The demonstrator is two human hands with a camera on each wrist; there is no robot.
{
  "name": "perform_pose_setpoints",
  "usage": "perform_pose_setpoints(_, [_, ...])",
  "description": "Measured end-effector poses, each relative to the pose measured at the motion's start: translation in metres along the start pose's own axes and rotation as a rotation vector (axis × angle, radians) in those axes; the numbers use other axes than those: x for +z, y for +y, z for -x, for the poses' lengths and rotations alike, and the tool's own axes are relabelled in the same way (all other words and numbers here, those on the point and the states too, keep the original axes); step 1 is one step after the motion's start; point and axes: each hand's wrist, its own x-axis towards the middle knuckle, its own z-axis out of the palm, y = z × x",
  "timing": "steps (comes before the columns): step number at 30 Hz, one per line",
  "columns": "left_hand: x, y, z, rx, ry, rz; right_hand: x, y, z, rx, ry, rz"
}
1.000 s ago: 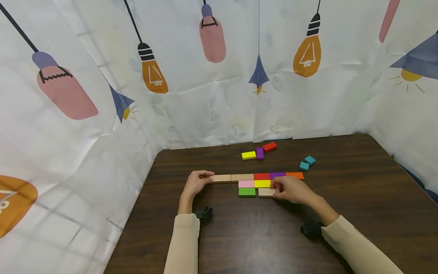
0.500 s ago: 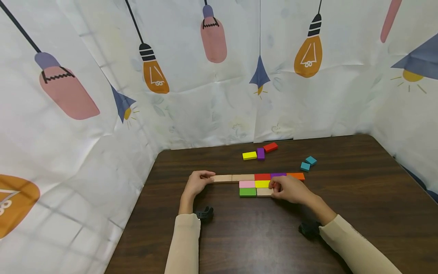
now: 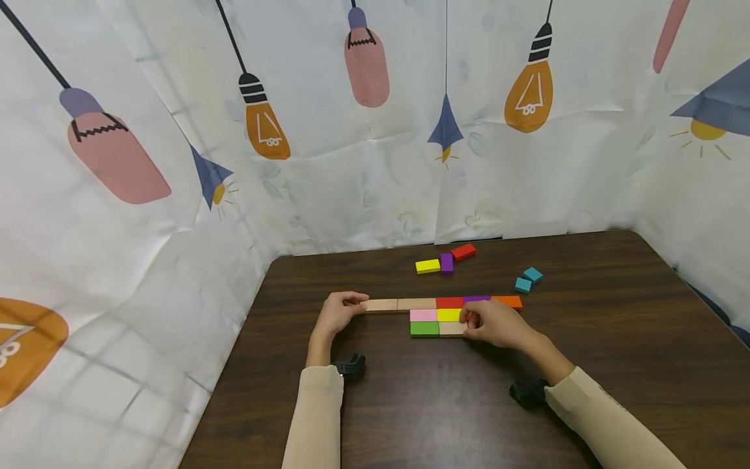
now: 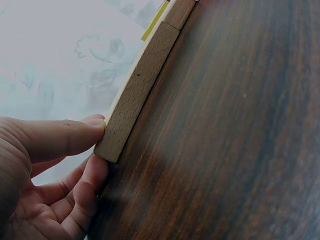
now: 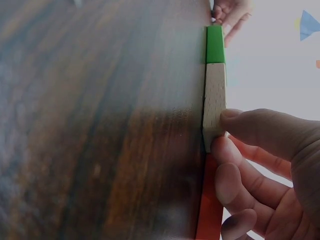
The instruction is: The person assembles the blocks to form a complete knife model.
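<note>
In the head view the left hand [image 3: 336, 318] pinches the left end of a plain wooden block [image 3: 381, 305], first in a row with another plain block [image 3: 416, 303], then red, purple and orange [image 3: 507, 301] ones. Thumb and fingers of the left hand [image 4: 55, 172] hold that block's end [image 4: 132, 102] in the left wrist view. The right hand [image 3: 502, 324] pinches the right end of a plain block [image 3: 452, 329] beside a green block [image 3: 424, 329]; pink [image 3: 423, 315] and yellow [image 3: 448, 315] blocks lie behind these. The right wrist view shows the right hand [image 5: 275, 165] on this block [image 5: 215, 100].
Yellow [image 3: 428, 266], purple [image 3: 446, 263] and red [image 3: 463, 252] blocks lie near the far edge of the dark wooden table [image 3: 404, 417]. Two blue blocks [image 3: 523, 284] are at the right, behind the row. A printed curtain [image 3: 375, 189] hangs behind the table.
The right hand has slid the plain block slightly left, closing the gap to the green block. The left hand stays at its block's end.
</note>
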Motion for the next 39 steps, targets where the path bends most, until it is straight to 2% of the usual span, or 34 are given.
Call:
perform_pose_setpoints(14, [0.000, 0.001, -0.001, -0.007, 0.009, 0.006, -0.004, -0.001, 0.000, -0.035, 0.000, -0.013])
perform_pose_setpoints(19, [0.000, 0.001, 0.000, -0.003, 0.002, 0.009, -0.008, 0.004, -0.003, -0.024, -0.025, -0.062])
perform_pose_setpoints(23, [0.000, 0.002, 0.000, -0.002, -0.002, 0.011, -0.017, 0.008, -0.007, -0.062, -0.024, -0.119])
perform_pose_setpoints(27, [-0.001, 0.002, 0.001, 0.000, 0.002, 0.005, -0.030, 0.009, -0.015, -0.088, -0.031, -0.178])
perform_pose_setpoints(32, [-0.002, 0.002, 0.001, -0.003, 0.005, 0.004, -0.046, 0.011, -0.030, -0.079, -0.039, -0.222])
perform_pose_setpoints(39, [0.000, 0.001, 0.001, 0.001, -0.001, 0.004, -0.062, 0.021, -0.057, -0.069, 0.001, -0.275])
